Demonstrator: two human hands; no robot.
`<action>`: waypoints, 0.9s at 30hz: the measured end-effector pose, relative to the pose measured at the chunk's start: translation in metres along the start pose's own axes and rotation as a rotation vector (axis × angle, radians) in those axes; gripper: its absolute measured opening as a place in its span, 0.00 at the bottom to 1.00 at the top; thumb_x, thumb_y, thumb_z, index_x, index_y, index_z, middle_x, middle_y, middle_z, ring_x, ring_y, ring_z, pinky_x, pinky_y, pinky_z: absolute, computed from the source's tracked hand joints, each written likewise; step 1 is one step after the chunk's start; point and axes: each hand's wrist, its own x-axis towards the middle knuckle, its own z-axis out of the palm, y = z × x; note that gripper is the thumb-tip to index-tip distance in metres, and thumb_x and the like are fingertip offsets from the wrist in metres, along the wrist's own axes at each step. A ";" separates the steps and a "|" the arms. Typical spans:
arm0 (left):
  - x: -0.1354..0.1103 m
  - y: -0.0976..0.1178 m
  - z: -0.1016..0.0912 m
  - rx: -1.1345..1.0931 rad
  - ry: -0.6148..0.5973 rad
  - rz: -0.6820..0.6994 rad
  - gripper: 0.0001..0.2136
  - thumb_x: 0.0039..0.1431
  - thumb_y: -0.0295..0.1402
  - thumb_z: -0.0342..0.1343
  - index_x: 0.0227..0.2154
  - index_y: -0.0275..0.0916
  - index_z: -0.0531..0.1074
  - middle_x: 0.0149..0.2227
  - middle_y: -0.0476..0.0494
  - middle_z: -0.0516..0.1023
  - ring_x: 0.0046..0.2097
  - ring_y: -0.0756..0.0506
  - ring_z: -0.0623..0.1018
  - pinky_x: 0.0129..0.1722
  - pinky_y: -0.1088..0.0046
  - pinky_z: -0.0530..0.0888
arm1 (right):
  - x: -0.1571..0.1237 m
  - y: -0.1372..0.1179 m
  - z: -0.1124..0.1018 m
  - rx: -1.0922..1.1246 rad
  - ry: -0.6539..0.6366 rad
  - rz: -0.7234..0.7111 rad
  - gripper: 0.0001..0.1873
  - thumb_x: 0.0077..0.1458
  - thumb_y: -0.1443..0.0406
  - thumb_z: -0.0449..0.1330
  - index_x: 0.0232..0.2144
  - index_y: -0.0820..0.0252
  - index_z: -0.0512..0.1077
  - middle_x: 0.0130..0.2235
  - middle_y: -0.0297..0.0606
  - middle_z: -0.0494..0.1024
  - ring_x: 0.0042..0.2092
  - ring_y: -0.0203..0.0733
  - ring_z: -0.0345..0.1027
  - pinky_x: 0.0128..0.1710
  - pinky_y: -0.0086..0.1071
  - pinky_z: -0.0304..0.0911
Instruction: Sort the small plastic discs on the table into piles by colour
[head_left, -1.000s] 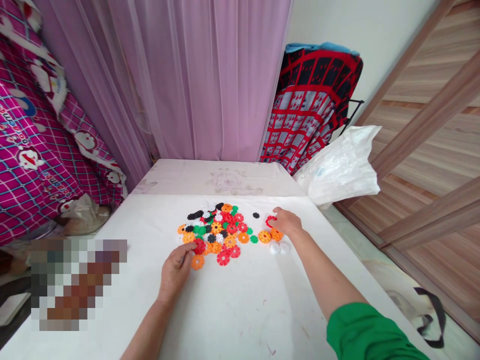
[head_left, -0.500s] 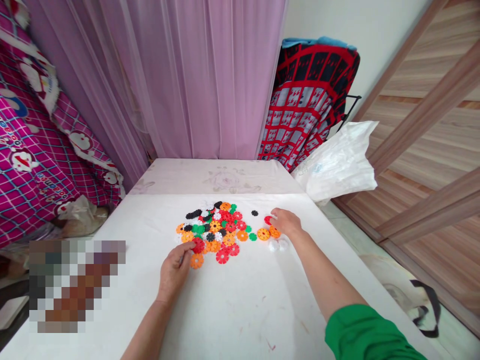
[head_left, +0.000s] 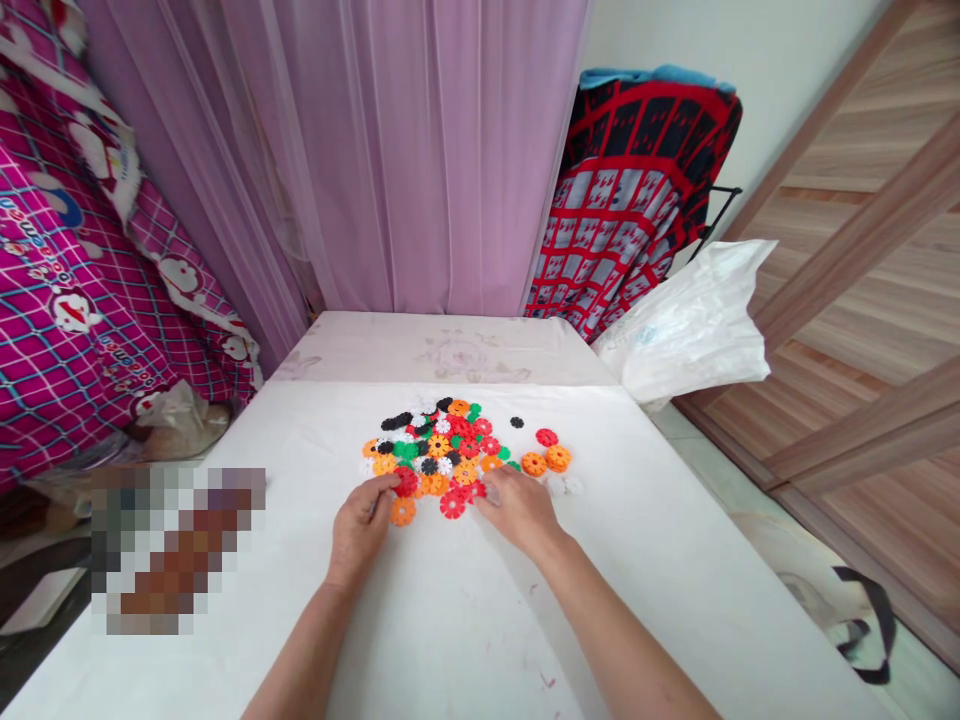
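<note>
in the head view, a pile of flower-shaped discs (head_left: 439,446) lies on the white table (head_left: 442,630), between and just beyond the person's two hands. the left hand (head_left: 361,525) has its grip pinched on a red disc (head_left: 406,483) at the pile's near left edge. the right hand (head_left: 525,507) reaches in from the right, fingertips at a pinkish-red disc (head_left: 478,490), to which it is the nearer hand; whether that grip has closed cannot be told. being round, the discs show no long axis.
</note>
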 end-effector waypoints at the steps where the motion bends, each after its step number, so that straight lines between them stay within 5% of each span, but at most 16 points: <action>1: 0.000 0.000 0.000 -0.004 0.001 0.003 0.13 0.56 0.38 0.49 0.37 0.42 0.78 0.40 0.44 0.82 0.43 0.43 0.80 0.50 0.62 0.75 | -0.001 -0.004 0.004 -0.019 -0.006 0.021 0.13 0.56 0.57 0.58 0.41 0.55 0.75 0.44 0.39 0.77 0.45 0.42 0.72 0.38 0.30 0.61; 11: 0.000 0.001 0.001 -0.009 -0.001 0.010 0.14 0.57 0.38 0.48 0.37 0.42 0.78 0.40 0.44 0.82 0.43 0.44 0.80 0.49 0.62 0.75 | 0.006 -0.015 0.016 0.018 -0.038 0.132 0.18 0.53 0.58 0.59 0.45 0.59 0.71 0.46 0.44 0.75 0.46 0.45 0.72 0.40 0.33 0.63; 27: 0.000 0.001 0.000 0.006 -0.005 0.040 0.14 0.58 0.38 0.48 0.38 0.42 0.78 0.40 0.44 0.82 0.43 0.44 0.80 0.48 0.62 0.76 | -0.006 0.004 0.002 -0.114 -0.114 0.019 0.19 0.53 0.56 0.59 0.44 0.60 0.72 0.48 0.44 0.74 0.46 0.46 0.71 0.39 0.32 0.63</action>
